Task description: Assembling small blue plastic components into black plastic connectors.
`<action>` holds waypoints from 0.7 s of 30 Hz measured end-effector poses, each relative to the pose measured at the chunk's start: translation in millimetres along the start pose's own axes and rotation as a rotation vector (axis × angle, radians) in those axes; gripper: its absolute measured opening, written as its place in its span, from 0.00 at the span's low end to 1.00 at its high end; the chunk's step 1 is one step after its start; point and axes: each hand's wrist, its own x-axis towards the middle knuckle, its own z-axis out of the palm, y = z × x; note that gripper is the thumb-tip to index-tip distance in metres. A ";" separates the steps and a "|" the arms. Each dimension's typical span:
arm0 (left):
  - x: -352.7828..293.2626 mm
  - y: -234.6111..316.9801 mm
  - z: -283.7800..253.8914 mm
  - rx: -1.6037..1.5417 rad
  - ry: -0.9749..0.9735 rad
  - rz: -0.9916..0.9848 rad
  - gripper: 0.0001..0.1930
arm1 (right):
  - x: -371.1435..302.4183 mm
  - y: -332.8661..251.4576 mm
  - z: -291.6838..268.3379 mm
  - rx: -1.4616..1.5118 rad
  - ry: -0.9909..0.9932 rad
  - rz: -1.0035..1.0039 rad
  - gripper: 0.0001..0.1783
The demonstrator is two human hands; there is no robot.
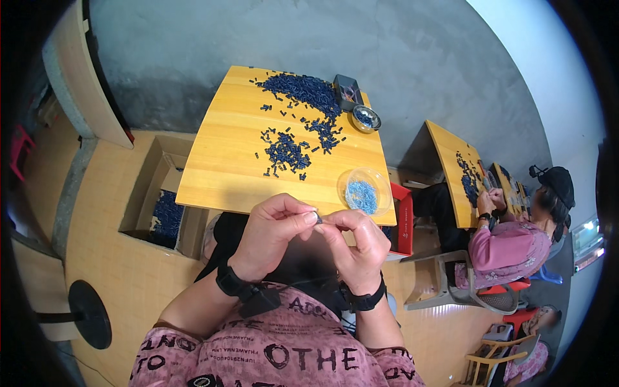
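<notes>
My left hand (277, 226) and my right hand (353, 242) meet just off the near edge of the yellow wooden table (222, 145). Between their fingertips is a small dark blue piece (318, 220), pinched from both sides; its exact kind is too small to make out. Just beyond my right hand, a clear round tub (387, 197) holds small light blue pieces (362, 195). A small pile of dark blue pieces (287, 153) lies mid-table, with a larger heap (300, 89) toward the far edge.
A metal bowl (367, 119) and a dark grey bin (348, 92) stand at the table's far right. Left on the floor is a cardboard box (143, 206) with dark blue pieces. A red box (403, 222) sits right of the table. Another person (516, 238) works at a second table (445, 155).
</notes>
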 end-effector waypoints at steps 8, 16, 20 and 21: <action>-0.9 0.3 -0.1 -0.212 -0.014 -0.082 0.02 | -7.5 13.2 -0.7 0.361 -0.066 0.215 0.09; -5.0 -11.3 -12.9 -0.216 0.031 -0.123 0.02 | -10.9 13.6 8.6 0.257 -0.099 0.206 0.06; -8.5 -20.6 -26.2 -0.225 0.073 -0.150 0.01 | -20.7 20.5 23.1 0.256 -0.119 0.263 0.05; -7.8 -23.1 -29.4 -0.208 0.087 -0.150 0.01 | -23.7 22.6 27.9 0.256 -0.122 0.265 0.05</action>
